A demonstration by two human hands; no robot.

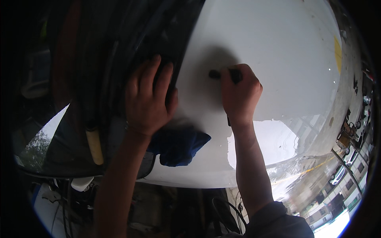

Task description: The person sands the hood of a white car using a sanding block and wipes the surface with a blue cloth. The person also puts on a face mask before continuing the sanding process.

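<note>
My left hand [149, 99] lies flat with its fingers spread on a dark glass pane [107, 51], close to where the pane meets a glossy white vehicle panel [289, 51]. A crumpled dark blue cloth [180, 146] rests on the panel just below that hand. My right hand [243, 93] is closed around a small black tool [214, 74]. The tool's rounded dark end points left, near or against the white surface; its exact kind is hidden in my fist. A soft dark shadow surrounds it.
A pale yellow cylindrical handle [94, 146] shows on the dark glass at left. The panel's rounded edge [190, 186] runs along the bottom, with dark cables [226, 206] below it. A yellow patch [337, 53] marks the far right. Reflections of sky and buildings cover the lower right.
</note>
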